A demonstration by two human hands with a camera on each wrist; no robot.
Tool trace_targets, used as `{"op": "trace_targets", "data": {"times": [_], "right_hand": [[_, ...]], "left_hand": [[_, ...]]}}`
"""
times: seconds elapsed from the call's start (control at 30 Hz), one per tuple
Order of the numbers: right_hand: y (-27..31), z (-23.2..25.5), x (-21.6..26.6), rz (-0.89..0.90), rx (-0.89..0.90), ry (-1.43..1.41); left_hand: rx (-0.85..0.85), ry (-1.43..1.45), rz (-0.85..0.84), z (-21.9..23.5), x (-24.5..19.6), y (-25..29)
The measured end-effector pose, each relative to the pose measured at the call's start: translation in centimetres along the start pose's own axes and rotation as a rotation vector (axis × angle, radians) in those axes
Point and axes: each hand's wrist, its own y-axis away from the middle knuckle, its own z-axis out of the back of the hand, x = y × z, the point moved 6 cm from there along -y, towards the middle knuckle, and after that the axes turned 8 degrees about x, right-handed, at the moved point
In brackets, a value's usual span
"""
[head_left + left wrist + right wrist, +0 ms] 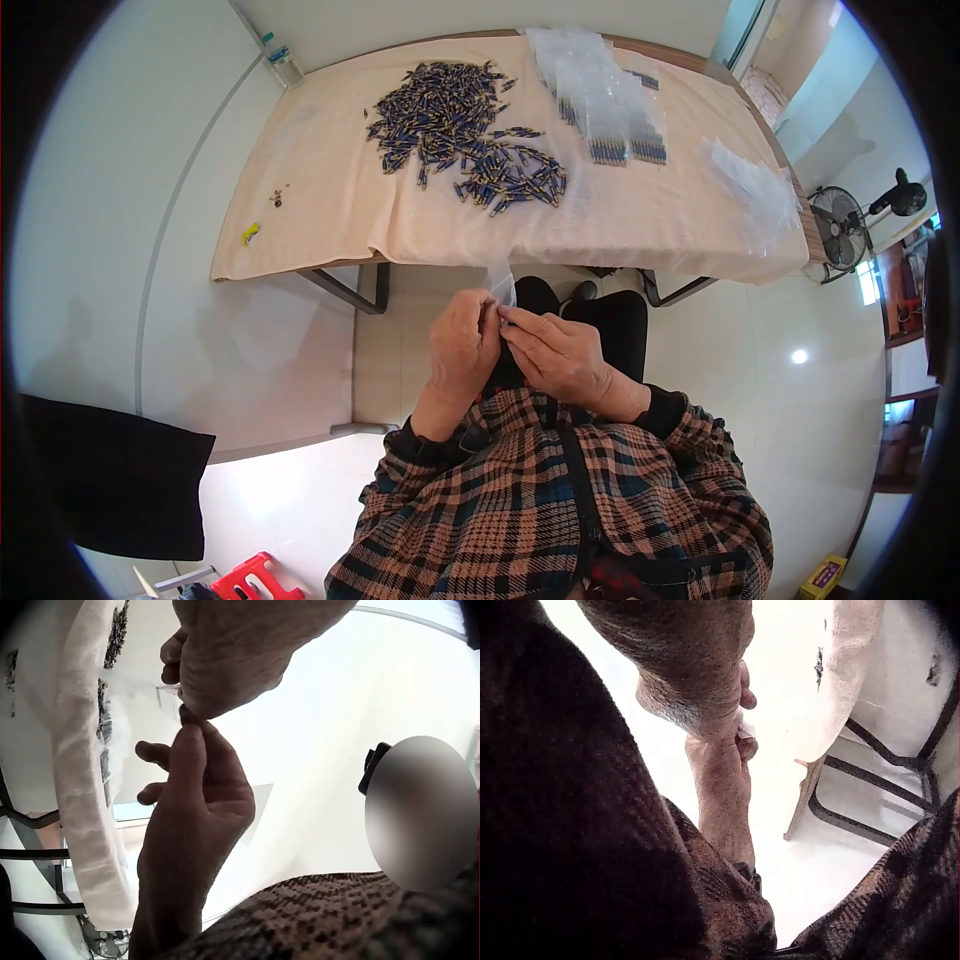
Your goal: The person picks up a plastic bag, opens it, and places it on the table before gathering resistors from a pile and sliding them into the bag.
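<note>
A small clear plastic bag [501,284] stands up between the two hands, just off the table's front edge. The left hand [463,345] pinches its lower part with curled fingers. Against it, the right hand [560,352] pinches the same spot with thumb and forefinger. In the left wrist view the fingertips of the left hand [240,660] and right hand [191,791] meet. A bit of the bag [745,726] shows between the right hand [694,664] and the left hand [724,780] in the right wrist view. Whatever is inside the bag is hidden by fingers.
On the cloth-covered table [330,190] lie a large pile of blue-and-gold pieces [440,110] and a smaller heap [512,178]. Filled clear bags [608,110] overlap at the back right, with flat clear bags [755,195] farther right. A yellow scrap [250,234] is at left.
</note>
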Motion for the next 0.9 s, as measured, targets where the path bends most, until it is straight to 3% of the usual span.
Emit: {"op": "trace_targets", "data": {"times": [0.07,0.2,0.3,0.43,0.6,0.73,0.9], "right_hand": [[0.1,-0.1,-0.1,-0.004,-0.002,-0.003],[0.7,-2.1,-1.3,-0.115,0.205,0.076],[1.3,-3.8,-1.7,-0.231,0.433,0.147],[1.8,-5.1,-2.3,-0.239,0.551,0.135],[2.3,-6.3,-3.3,-0.284,0.403,-0.013],[3.0,-7.1,-4.2,-0.343,0.574,-0.03],[3.4,-4.7,-4.8,-0.31,0.383,-0.056]], "left_hand": [[0.001,0.008,0.001,-0.1,-0.1,0.2],[0.043,0.004,0.038,-0.4,-0.6,0.4],[0.078,-0.076,-0.082,-1.0,-1.1,0.5],[0.117,-0.036,-0.078,-1.7,-1.5,0.8],[0.145,-0.044,-0.132,-2.3,-2.2,1.1],[0.163,-0.052,-0.15,-2.7,-2.4,0.8],[0.197,0.002,-0.215,-3.0,-4.0,-0.5]]}}
